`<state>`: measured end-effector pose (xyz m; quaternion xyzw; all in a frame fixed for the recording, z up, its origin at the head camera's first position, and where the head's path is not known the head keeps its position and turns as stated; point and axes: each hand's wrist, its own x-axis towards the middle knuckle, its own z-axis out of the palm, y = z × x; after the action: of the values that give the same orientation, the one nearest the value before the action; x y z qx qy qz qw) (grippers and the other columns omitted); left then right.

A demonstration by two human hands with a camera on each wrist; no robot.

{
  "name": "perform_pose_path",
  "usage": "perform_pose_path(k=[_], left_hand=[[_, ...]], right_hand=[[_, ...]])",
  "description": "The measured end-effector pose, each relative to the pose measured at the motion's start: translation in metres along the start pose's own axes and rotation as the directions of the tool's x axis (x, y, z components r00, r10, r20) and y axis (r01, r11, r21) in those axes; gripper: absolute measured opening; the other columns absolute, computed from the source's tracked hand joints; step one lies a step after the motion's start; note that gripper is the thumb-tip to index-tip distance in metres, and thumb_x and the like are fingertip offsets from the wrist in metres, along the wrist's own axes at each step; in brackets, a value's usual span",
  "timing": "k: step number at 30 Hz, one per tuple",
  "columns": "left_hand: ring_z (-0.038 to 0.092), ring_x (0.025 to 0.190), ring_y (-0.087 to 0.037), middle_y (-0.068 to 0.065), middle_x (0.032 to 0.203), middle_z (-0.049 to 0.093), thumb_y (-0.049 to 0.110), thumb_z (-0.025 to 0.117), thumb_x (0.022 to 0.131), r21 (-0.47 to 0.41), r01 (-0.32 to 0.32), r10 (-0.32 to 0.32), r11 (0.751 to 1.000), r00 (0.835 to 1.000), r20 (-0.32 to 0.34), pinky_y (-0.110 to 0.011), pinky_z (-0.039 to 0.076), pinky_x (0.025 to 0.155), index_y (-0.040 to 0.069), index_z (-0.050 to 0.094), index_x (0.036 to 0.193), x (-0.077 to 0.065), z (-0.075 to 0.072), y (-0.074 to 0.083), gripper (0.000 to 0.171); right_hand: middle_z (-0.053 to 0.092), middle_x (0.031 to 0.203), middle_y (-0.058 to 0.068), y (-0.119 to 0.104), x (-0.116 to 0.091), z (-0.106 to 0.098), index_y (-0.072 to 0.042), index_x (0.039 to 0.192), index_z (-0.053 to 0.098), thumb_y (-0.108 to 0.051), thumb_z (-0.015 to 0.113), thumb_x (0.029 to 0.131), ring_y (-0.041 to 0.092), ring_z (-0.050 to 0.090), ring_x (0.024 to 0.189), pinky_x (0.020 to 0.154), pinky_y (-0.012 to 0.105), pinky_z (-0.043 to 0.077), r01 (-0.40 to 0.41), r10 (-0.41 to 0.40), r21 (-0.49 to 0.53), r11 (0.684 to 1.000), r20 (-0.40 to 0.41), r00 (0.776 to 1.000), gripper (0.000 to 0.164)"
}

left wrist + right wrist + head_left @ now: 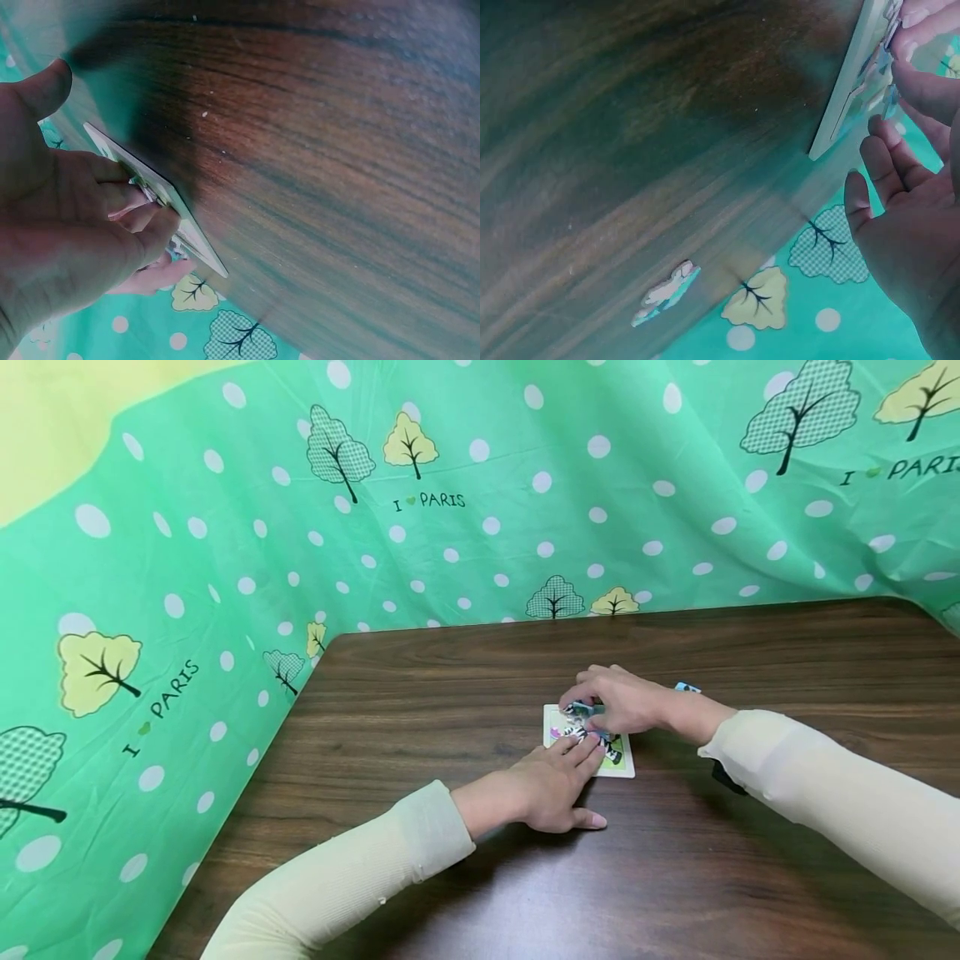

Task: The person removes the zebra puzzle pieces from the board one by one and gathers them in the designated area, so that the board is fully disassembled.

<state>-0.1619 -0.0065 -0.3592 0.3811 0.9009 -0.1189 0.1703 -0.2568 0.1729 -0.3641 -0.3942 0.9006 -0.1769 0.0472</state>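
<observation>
A small white-edged puzzle board (628, 769) with a zebra picture lies flat on the table. My left hand (551, 783) rests on its near side, fingertips pressing the zebra pieces and thumb spread out over the wood. From the right, my right hand (628, 700) reaches over the board's far part. Its thumb and fingers pinch a blue puzzle piece (577, 707) with dark-and-white marks, partly hidden by the fingers. In the right wrist view the held piece (889, 102) stands tilted at the board's surface, close to the left fingertips.
Another loose puzzle piece (687, 687), blue with dark spots, lies on the brown table (420, 693) behind the right wrist. A green dotted cloth (450, 577) with printed trees hangs along the table's back and left edges.
</observation>
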Motion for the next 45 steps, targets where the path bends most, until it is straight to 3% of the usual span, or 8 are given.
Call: perform_pose_path(k=[7,17,35,45], left_hand=[[0.003,0.148,-0.016,0.005,0.162,-0.002,0.070,0.036,0.090,-0.021,0.006,-0.006,1.000,1.000,0.008,-0.036,0.022,0.116,0.020,0.003,0.156,0.000,0.000,0.000,0.089],[0.002,0.148,-0.016,0.005,0.162,-0.003,0.070,0.036,0.090,-0.028,0.004,-0.004,1.000,1.000,-0.001,-0.036,0.022,0.116,0.021,0.004,0.156,-0.001,0.001,-0.001,0.089],[0.004,0.148,-0.016,0.004,0.162,-0.001,0.069,0.038,0.091,0.002,0.007,-0.007,1.000,0.999,-0.032,-0.036,0.022,0.116,0.019,0.005,0.156,-0.002,0.002,0.001,0.089],[0.004,0.148,-0.017,0.004,0.162,-0.001,0.069,0.038,0.091,0.001,0.005,-0.005,1.000,1.000,-0.029,-0.036,0.022,0.116,0.019,0.005,0.156,-0.001,0.003,0.002,0.089]], right_hand=[[0.051,0.079,0.001,0.011,-0.004,-0.008,-0.013,0.114,0.071,-0.005,0.078,0.078,0.021,0.044,0.080,0.069,0.034,0.036,-0.004,0.011,0.135,0.991,-0.053,0.999,0.037],[0.053,0.082,0.002,0.031,-0.030,-0.024,-0.012,0.115,0.070,-0.007,0.077,0.080,0.022,0.044,0.081,0.069,0.034,0.037,-0.113,0.126,0.183,0.977,-0.064,0.990,0.036],[0.057,0.089,0.002,0.076,-0.093,-0.046,-0.009,0.117,0.069,-0.015,0.079,0.080,0.018,0.047,0.078,0.061,0.026,0.039,-0.299,0.316,0.148,0.943,-0.107,0.943,0.038],[0.051,0.080,0.000,0.107,-0.125,-0.047,-0.009,0.117,0.068,-0.018,0.077,0.083,0.010,0.042,0.067,0.058,0.026,0.032,-0.387,0.393,0.074,0.919,-0.123,0.911,0.037]])
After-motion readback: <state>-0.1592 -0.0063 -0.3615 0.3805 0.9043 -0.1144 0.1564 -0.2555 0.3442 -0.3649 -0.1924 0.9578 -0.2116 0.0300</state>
